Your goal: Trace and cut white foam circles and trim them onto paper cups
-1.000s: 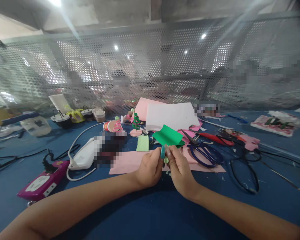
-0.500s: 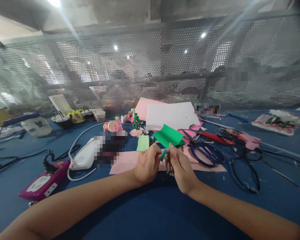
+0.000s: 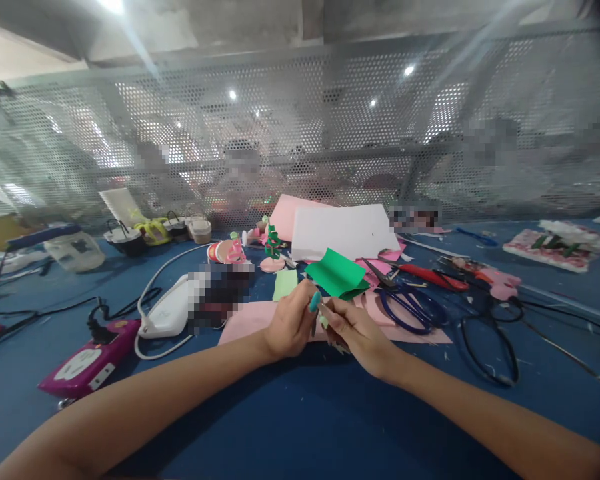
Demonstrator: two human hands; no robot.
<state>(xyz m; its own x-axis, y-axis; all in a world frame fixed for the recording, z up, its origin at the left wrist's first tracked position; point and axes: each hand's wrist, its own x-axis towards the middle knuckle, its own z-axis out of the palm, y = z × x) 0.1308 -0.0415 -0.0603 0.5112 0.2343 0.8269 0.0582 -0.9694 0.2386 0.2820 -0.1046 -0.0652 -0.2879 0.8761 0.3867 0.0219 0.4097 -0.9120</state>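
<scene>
My left hand (image 3: 291, 324) and my right hand (image 3: 363, 335) meet low over the pink sheet (image 3: 253, 313), both with closed fingers. A small pale green piece (image 3: 323, 321) shows between the fingertips. Its shape is mostly covered, and I cannot tell how far the left fingers grip it. At the left thumb tip is a teal oval, which looks like a painted nail. Just beyond the hands lie a folded green sheet (image 3: 337, 272) and a light green paper piece (image 3: 285, 285). Dark blue-handled scissors (image 3: 415, 312) rest right of my right hand.
A small green spiral tree (image 3: 273, 243) on a pink base stands behind, near white sheets (image 3: 343, 233). Red-handled pliers or cutters (image 3: 435, 276) and a black loop (image 3: 491, 350) lie right. Left are a white device (image 3: 167, 310) with a cable and a purple power strip (image 3: 87, 357).
The fingertips have shifted slightly left and the right fingers have curled in closer. The teal nail now faces the camera more fully. The things on the table stay put.
</scene>
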